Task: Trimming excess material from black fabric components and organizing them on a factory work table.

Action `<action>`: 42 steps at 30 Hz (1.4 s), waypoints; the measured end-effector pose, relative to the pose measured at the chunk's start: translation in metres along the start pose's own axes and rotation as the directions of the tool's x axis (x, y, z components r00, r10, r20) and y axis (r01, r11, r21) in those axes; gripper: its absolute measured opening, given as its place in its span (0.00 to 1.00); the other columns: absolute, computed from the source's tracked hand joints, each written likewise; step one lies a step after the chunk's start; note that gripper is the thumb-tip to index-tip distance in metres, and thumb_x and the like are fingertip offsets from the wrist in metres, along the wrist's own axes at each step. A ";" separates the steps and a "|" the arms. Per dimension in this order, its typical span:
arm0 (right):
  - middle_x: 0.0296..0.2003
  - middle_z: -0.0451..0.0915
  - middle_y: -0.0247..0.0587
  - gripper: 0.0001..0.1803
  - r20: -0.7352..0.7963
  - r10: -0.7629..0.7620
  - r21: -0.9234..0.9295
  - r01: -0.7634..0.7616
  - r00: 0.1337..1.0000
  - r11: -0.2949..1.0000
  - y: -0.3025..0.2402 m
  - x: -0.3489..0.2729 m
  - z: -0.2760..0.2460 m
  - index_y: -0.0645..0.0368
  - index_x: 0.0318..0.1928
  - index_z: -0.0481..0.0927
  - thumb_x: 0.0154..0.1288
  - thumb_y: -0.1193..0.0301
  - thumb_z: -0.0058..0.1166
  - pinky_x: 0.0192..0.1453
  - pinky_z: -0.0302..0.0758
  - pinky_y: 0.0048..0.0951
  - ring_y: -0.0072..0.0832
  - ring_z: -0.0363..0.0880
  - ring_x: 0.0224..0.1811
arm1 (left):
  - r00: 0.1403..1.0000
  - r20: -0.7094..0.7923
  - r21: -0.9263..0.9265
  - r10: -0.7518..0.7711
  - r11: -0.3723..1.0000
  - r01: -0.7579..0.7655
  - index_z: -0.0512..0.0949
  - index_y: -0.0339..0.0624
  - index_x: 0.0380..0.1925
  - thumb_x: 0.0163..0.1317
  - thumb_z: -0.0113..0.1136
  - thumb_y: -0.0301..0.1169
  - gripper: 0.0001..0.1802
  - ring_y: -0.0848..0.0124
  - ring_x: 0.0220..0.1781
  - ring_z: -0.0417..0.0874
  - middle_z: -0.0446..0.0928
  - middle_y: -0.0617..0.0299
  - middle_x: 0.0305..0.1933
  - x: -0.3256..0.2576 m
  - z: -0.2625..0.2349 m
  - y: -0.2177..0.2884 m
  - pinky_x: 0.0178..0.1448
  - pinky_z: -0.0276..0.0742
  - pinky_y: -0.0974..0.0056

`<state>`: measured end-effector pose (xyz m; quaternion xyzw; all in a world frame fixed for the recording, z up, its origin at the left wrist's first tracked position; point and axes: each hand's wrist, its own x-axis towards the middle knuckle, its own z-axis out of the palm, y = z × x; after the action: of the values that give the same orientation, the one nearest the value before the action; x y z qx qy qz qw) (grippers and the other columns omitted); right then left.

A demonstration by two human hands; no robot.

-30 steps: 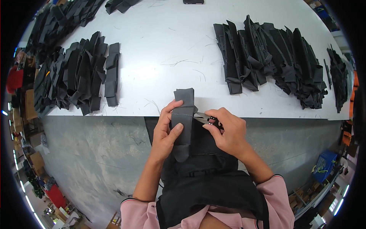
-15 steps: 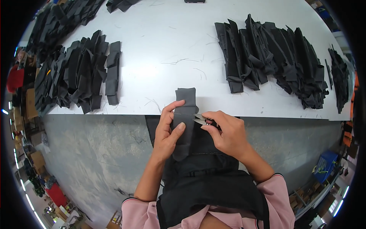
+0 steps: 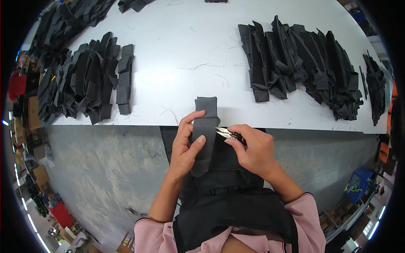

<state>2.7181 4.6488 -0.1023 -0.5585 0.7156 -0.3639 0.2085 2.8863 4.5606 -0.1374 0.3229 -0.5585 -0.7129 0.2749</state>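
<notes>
My left hand [image 3: 187, 145] is closed on a dark grey fabric strip [image 3: 205, 120], its thumb pressed on the near face and its fingers behind. The strip stands lengthwise away from me, its far end over the table edge and its lower end above my black apron. My right hand [image 3: 253, 147] grips small thread snips [image 3: 230, 134], their metal blades pointing left. The blade tips are at the strip's right edge, near a cross seam; whether they touch it I cannot tell.
The white table [image 3: 181, 50] carries loose thread ends [image 3: 204, 66]. On it lie a left pile of dark strips [image 3: 90, 76], a single strip [image 3: 125, 80] beside it, and a right pile [image 3: 299, 63]. A grey floor [image 3: 114, 164] shows below the edge.
The snips' blades have come closer together, and my right hand has shifted slightly right. My left hand and the strip stay almost where they were.
</notes>
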 end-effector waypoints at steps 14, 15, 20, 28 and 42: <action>0.25 0.80 0.42 0.09 -0.018 0.182 0.272 -0.170 0.983 0.947 0.013 -0.008 0.014 0.59 0.37 0.75 0.55 0.72 0.59 0.28 0.73 0.26 0.34 0.80 0.25 | 1.000 -0.028 0.036 -0.006 0.999 0.008 0.75 0.35 0.42 0.60 0.54 0.32 0.13 0.67 0.62 0.63 0.62 0.56 0.62 -0.001 -0.001 -0.004 0.63 0.58 0.63; 0.25 0.80 0.42 0.10 -0.009 0.192 0.255 -0.183 0.981 0.950 0.012 -0.008 0.011 0.59 0.37 0.75 0.55 0.72 0.59 0.29 0.73 0.25 0.33 0.81 0.25 | 1.000 -0.031 0.045 0.001 0.999 0.001 0.75 0.36 0.41 0.60 0.54 0.32 0.13 0.67 0.62 0.62 0.62 0.56 0.62 -0.001 -0.001 -0.003 0.64 0.58 0.63; 0.24 0.80 0.42 0.11 0.065 0.124 0.201 -0.135 0.990 0.970 0.008 -0.001 0.011 0.59 0.37 0.74 0.55 0.72 0.59 0.28 0.73 0.26 0.34 0.80 0.24 | 0.999 -0.041 0.082 0.032 0.996 -0.029 0.75 0.37 0.38 0.59 0.55 0.32 0.11 0.65 0.63 0.62 0.63 0.55 0.62 0.000 0.001 -0.003 0.65 0.56 0.62; 0.24 0.79 0.43 0.11 0.105 0.050 0.116 -0.062 0.993 0.991 -0.002 0.007 0.015 0.63 0.36 0.74 0.54 0.74 0.61 0.29 0.74 0.25 0.32 0.80 0.24 | 0.998 0.018 0.148 0.062 0.987 -0.064 0.75 0.37 0.38 0.59 0.54 0.31 0.10 0.64 0.63 0.61 0.64 0.55 0.62 -0.001 -0.002 -0.003 0.66 0.54 0.61; 0.25 0.79 0.43 0.11 0.094 0.069 0.107 -0.079 0.993 0.991 -0.003 0.005 0.015 0.62 0.36 0.74 0.54 0.74 0.61 0.28 0.73 0.25 0.32 0.80 0.23 | 0.995 0.021 0.228 0.100 0.968 -0.102 0.72 0.36 0.34 0.56 0.54 0.27 0.07 0.63 0.61 0.63 0.65 0.54 0.62 -0.002 0.002 -0.006 0.63 0.57 0.62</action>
<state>2.7289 4.6390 -0.1090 -0.5351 0.7043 -0.3696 0.2846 2.8854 4.5648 -0.1422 0.3200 -0.6540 -0.6304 0.2692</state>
